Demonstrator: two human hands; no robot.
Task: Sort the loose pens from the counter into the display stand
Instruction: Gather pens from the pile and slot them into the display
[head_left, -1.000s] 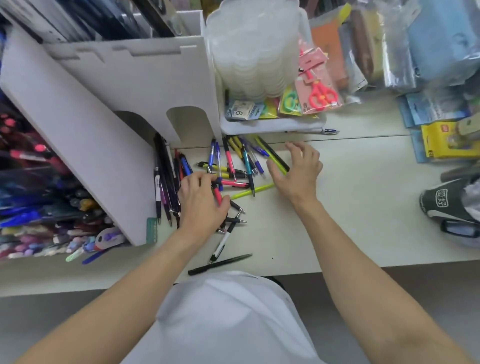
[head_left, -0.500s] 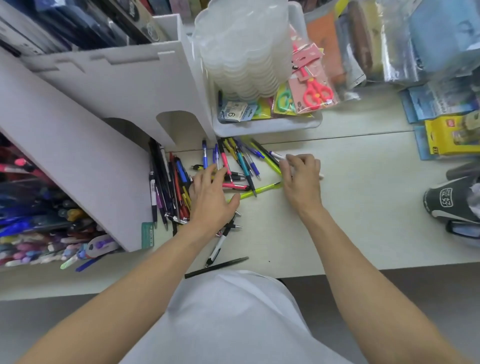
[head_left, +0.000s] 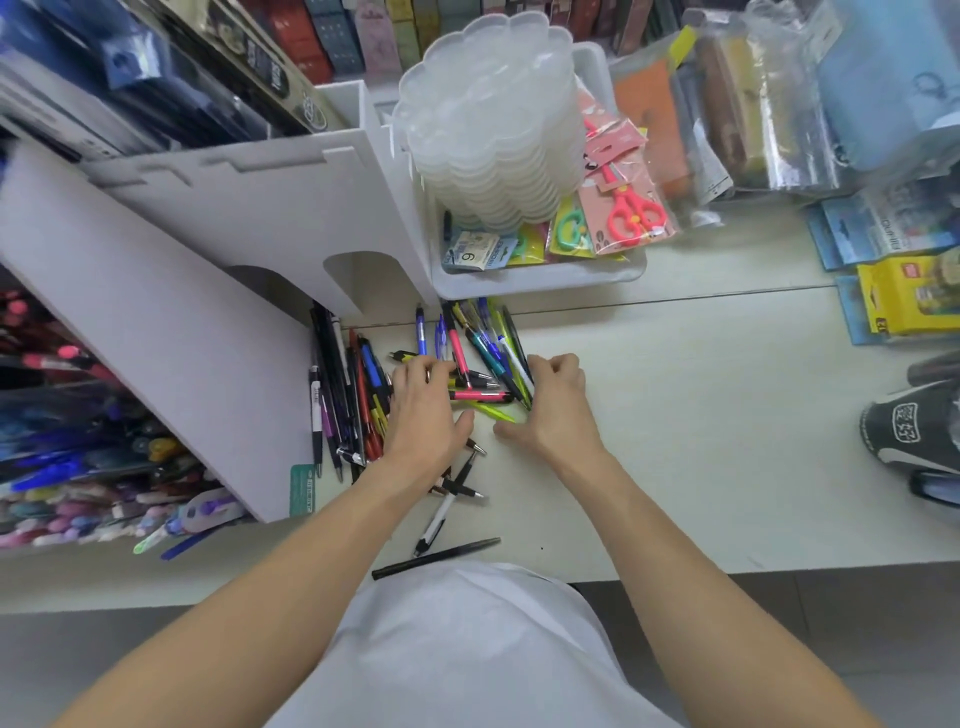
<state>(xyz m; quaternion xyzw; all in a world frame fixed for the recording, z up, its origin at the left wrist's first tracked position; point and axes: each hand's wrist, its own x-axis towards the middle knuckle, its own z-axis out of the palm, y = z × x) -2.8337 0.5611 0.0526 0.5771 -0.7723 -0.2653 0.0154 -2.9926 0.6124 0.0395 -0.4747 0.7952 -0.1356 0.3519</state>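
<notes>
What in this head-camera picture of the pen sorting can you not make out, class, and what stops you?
- Pens under the left hand: head view, the hand covers them.
- Right hand fingertips: curled into the pile, so any grip is unclear.
- Display stand compartments: its white side panel hides them.
- Print on the loose pens: too small.

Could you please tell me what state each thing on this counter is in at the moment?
Left hand: palm down on the pen pile, fingers curled over pens.
Right hand: fingers curled round pens at the pile's right edge.
Loose pens: lying flat, heaped and crossing.
Black pen: lying alone near the counter edge.
Display stand: upright, pens in its left compartments.
Clear trays: stacked in a white bin.
</notes>
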